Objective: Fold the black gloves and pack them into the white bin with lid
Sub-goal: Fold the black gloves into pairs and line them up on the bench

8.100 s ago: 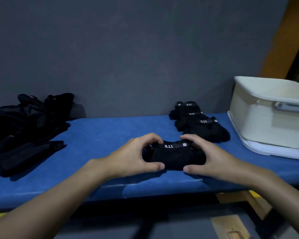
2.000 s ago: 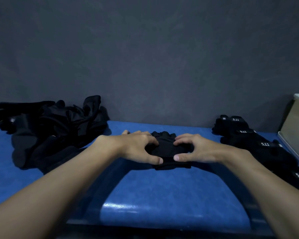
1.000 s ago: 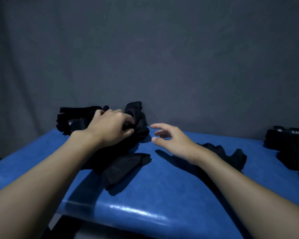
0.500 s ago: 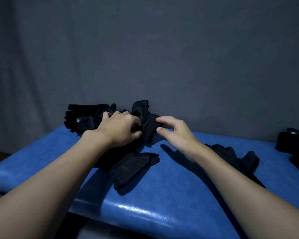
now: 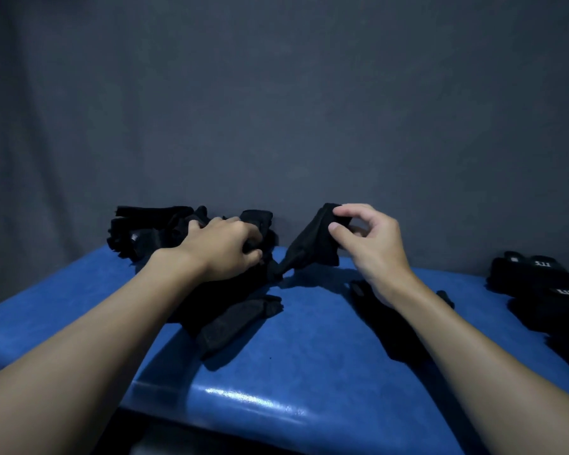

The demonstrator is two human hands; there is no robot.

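A heap of unfolded black gloves (image 5: pixel 165 234) lies at the back left of the blue bench (image 5: pixel 303 353). My left hand (image 5: pixel 224 249) rests on top of the heap with its fingers curled into the fabric. My right hand (image 5: pixel 365 244) pinches one black glove (image 5: pixel 312 247) by its upper edge and holds it lifted, its lower tip still touching the heap. Another loose black glove (image 5: pixel 385 320) lies flat under my right forearm. Folded black gloves (image 5: pixel 539 284) with white labels sit at the right edge. The white bin is out of view.
A dark grey wall stands directly behind the bench. One glove (image 5: pixel 240 320) from the heap sticks out toward the bench's front edge. Bare blue surface shows between the heap and the folded gloves.
My right hand has taken hold of a glove at the heap's right side and pulled it up and to the right. My left hand stays on the heap.
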